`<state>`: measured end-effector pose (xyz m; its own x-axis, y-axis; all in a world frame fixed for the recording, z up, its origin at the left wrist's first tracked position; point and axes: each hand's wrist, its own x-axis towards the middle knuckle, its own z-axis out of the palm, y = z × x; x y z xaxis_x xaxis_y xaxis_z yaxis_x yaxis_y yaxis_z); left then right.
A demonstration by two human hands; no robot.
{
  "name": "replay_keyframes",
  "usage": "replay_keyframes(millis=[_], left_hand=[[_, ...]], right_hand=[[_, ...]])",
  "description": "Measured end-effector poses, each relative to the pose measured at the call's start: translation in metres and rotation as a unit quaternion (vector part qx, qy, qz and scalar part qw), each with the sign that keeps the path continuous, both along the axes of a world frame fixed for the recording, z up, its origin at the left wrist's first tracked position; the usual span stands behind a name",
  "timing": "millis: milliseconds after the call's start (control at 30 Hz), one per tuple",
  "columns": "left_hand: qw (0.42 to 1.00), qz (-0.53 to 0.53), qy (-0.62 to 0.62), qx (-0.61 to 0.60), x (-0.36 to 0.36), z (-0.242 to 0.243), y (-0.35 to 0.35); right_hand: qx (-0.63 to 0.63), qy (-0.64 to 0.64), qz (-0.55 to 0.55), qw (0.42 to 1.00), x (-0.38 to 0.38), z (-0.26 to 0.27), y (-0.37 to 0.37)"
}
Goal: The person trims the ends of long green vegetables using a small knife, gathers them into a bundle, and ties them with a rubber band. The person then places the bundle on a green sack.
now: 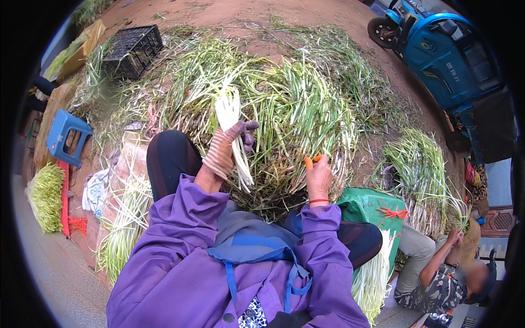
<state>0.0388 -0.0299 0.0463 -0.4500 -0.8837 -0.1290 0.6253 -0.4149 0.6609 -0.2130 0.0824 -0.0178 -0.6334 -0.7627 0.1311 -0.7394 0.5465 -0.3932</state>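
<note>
My left hand [229, 145], in a striped glove with dark fingertips, is closed around a bundle of pale, cleaned chive-like stalks [228, 106]. Their white ends point down towards my lap and the leafy tops lean over the pile. In front of my knees spreads a large heap of uncleaned green stalks [303, 106] with brown, dirty bases. My right hand [319, 176] is bare apart from orange covers on two fingertips and a red wrist string. Its bent fingers reach the near right side of the heap; whether they pinch a stalk is unclear.
Cleaned stalks [128, 217] lie at my left, with more [373, 274] beside a green sack [369, 205] at my right. A blue stool [69, 137], black crate [133, 49] and blue three-wheeler [447, 61] stand around. At right, another person [439, 279] holds stalks near another heap [418, 176].
</note>
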Motion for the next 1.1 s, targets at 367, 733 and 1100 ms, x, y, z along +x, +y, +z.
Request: replay_keyframes(millis=[367, 733, 1100], left_hand=[[0.996, -0.024, 0.091, 0.004, 0.009, 0.004, -0.005], [0.994, -0.066, -0.021, 0.088, -0.036, -0.010, 0.025], [0.979, -0.078, -0.189, 0.020, -0.062, -0.017, 0.029]], right_hand=[[-0.121, -0.158, 0.012, 0.980, -0.016, 0.016, 0.012], [-0.205, -0.525, 0.090, 0.821, 0.015, 0.039, 0.027], [-0.097, -0.518, 0.141, 0.838, 0.065, 0.047, 0.021]])
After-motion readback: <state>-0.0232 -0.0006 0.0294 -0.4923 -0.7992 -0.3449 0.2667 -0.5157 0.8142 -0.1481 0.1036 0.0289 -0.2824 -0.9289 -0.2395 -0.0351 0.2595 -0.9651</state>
